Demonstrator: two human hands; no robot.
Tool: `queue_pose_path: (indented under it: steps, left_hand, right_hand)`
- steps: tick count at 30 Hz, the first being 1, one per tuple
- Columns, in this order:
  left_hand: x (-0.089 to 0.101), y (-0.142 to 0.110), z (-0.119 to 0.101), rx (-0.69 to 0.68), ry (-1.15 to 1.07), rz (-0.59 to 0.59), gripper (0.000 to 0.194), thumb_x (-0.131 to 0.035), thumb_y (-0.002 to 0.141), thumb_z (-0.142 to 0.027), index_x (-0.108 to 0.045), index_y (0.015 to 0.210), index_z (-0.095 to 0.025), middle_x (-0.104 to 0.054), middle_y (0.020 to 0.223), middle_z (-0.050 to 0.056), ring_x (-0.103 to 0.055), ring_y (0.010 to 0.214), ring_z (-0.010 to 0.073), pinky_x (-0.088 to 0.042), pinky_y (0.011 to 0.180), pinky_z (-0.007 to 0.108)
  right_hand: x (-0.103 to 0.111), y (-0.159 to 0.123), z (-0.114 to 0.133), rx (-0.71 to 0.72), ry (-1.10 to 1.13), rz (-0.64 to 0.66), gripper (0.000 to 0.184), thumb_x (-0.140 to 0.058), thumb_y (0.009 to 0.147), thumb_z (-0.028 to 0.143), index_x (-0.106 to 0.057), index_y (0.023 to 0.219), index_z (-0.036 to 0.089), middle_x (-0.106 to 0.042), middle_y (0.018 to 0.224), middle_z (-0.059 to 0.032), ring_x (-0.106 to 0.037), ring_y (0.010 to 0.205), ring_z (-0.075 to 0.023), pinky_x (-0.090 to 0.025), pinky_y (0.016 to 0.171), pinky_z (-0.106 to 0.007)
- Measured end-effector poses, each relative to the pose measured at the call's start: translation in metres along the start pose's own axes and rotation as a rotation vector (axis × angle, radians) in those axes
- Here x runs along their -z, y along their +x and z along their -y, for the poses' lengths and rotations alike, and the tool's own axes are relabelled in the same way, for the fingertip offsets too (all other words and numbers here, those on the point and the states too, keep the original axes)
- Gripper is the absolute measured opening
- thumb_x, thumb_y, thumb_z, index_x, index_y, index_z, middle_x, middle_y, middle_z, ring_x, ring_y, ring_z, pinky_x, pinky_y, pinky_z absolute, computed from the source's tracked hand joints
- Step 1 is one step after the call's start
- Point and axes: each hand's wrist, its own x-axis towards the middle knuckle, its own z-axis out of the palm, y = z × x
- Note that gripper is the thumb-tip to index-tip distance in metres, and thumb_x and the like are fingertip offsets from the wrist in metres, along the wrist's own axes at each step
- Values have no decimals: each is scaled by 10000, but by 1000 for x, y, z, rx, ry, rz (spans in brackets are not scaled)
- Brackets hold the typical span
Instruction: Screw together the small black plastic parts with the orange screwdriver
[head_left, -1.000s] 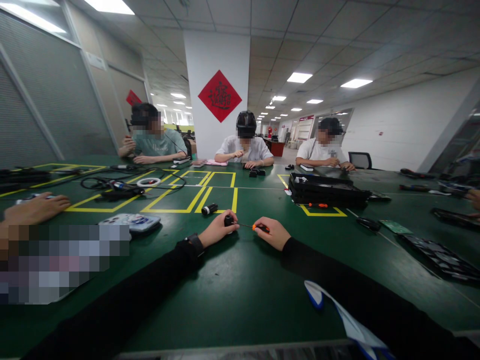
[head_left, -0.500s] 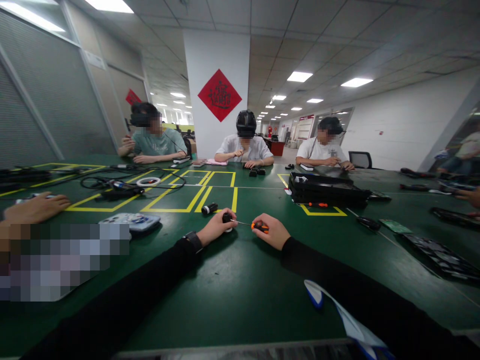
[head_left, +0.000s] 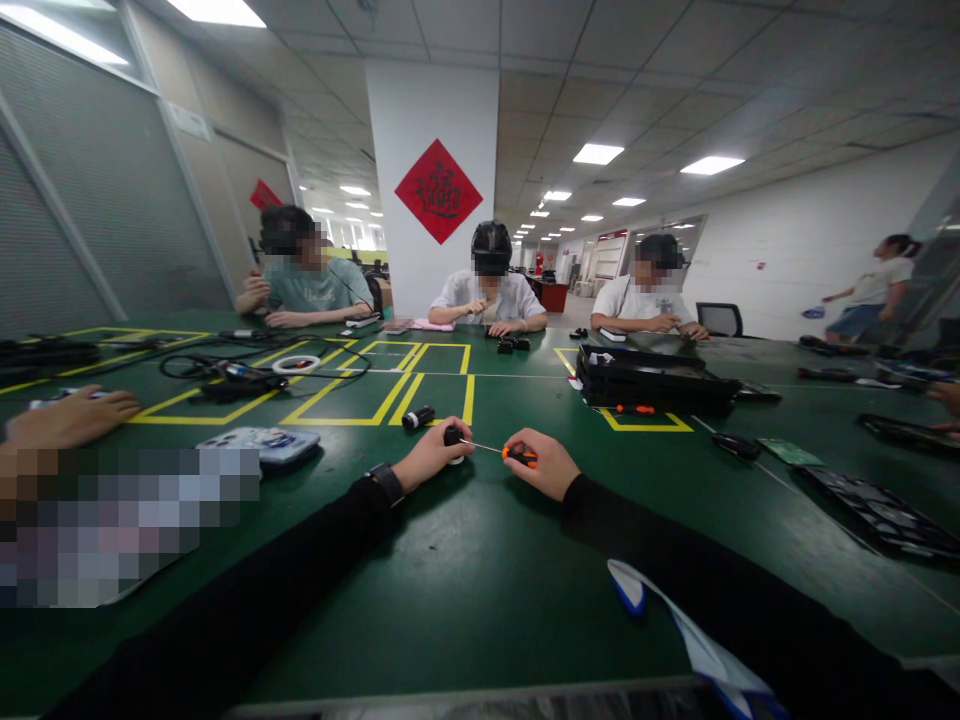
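My left hand [head_left: 430, 455] is closed around a small black cylindrical part [head_left: 453, 436] with a pale lower end, held low over the green table. An orange and black screwdriver [head_left: 520, 456] is in my right hand [head_left: 546, 462], whose fingers wrap its handle. Its thin metal shaft points left and meets the black part; whether the tip sits inside a screw is too small to tell. Just beyond my left hand, a similar black cylinder [head_left: 418, 417] with a white band lies on its side.
Stacked black trays [head_left: 656, 380] stand at the right, an orange tool [head_left: 636, 409] before them. A phone [head_left: 289, 443], cables [head_left: 240, 380] and another person's hand [head_left: 94, 408] are at the left. A circuit board [head_left: 791, 453] lies right. Several people sit around the table [head_left: 465, 600].
Both my hands and the screwdriver stay nearly in place. A person walking in the background at the right has come into clearer view.
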Motion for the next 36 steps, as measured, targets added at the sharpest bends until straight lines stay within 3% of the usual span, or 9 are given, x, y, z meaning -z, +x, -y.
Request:
queue_pose_path:
  steps: [6, 13, 18, 29, 36]
  left_hand:
    - [0, 0, 0, 14, -12, 13, 255, -614, 618, -304, -530, 806, -155, -567, 767, -1, -529, 711, 126, -419, 681, 261]
    - [0, 0, -3, 45, -205, 137, 167, -487, 710, -270, -502, 832, -157, -587, 714, 2, -564, 697, 131, -433, 674, 271]
    - [-2, 1, -1, 34, -126, 80, 239, -491, 739, -384, -491, 807, -155, -586, 675, 2, -553, 642, 117, -427, 636, 254]
    - [-1, 1, 4, -50, -28, 91, 253, -506, 740, -396, -510, 821, -156, -587, 694, 2, -541, 653, 112, -424, 655, 256]
    - [-1, 2, 4, -52, 12, 104, 263, -542, 716, -394, -507, 828, -159, -587, 725, 3, -551, 681, 122, -427, 674, 264]
  right_hand:
    - [-1, 0, 0, -4, 1, -2, 173, -544, 723, 234, -548, 889, 183, -556, 823, -22, -519, 741, -123, -419, 691, -245]
    - [-2, 0, -2, -11, 3, 5, 182, -539, 734, 250, -549, 904, 186, -563, 823, -20, -528, 745, -120, -419, 691, -240]
    - [-5, 1, -10, -27, -64, 26, 150, -543, 750, 289, -577, 839, 173, -572, 803, -35, -524, 733, -128, -406, 686, -245]
    - [-8, 1, -15, -34, -144, 81, 209, -510, 785, 361, -570, 797, 161, -533, 765, -29, -482, 708, -121, -363, 648, -233]
    - [-4, 5, -11, 15, -95, 116, 249, -383, 861, 271, -580, 766, 152, -505, 761, -34, -459, 751, -125, -357, 704, -251]
